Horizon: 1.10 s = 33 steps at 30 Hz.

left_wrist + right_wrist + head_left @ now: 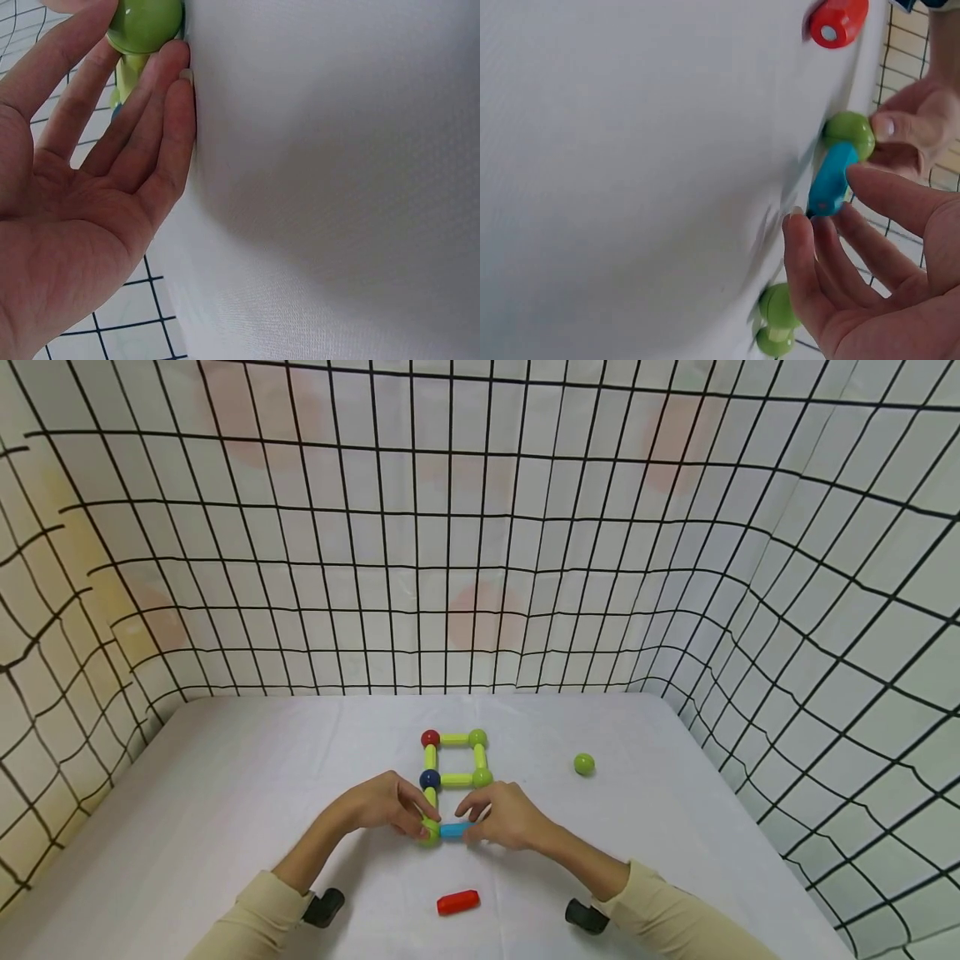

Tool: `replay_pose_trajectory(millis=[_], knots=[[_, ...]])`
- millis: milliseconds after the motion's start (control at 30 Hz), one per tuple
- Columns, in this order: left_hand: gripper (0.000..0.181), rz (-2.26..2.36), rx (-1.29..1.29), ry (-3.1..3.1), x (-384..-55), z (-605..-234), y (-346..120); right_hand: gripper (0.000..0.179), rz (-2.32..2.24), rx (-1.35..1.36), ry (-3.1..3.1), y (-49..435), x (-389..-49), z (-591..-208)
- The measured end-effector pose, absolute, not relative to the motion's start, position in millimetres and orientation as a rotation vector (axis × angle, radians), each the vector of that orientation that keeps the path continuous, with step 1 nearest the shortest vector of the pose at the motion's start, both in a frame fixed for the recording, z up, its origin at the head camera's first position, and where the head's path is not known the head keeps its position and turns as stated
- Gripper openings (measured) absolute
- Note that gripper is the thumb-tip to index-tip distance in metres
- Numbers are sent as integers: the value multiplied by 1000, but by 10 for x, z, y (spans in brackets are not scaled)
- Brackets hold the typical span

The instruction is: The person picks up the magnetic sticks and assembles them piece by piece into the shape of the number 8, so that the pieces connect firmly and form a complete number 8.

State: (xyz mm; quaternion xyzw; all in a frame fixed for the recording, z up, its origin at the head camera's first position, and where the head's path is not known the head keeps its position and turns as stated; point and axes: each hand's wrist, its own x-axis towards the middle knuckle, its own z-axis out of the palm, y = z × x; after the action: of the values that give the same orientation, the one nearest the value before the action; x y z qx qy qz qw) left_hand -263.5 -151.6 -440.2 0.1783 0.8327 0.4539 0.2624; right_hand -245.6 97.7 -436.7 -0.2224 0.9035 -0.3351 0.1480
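Observation:
On the white table lies a frame of light green rods (456, 780) and balls, a square with one rod running toward me from its navy ball (430, 779). A red ball (431, 739) marks the far left corner. My left hand (393, 804) grips the near green ball (430, 838) between thumb and fingers. Against that ball's right side sits the end of a blue rod (832, 180). My right hand (507, 816) pinches the rod near its other end, thumb on one side and fingers on the other.
Nearer to me lies a loose red rod (458, 902). A single green ball (584, 764) rests to the right of the frame. Black netting (480, 514) before white sheeting surrounds the table's back and sides.

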Motion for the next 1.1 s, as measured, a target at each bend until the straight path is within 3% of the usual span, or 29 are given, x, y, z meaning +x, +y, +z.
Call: replay_pose_trajectory(millis=[1100], knots=[[20,1221,502,2251,-2651,-4425,-1522,45,-1163,-181,3025,2330,-2850,-4234]])
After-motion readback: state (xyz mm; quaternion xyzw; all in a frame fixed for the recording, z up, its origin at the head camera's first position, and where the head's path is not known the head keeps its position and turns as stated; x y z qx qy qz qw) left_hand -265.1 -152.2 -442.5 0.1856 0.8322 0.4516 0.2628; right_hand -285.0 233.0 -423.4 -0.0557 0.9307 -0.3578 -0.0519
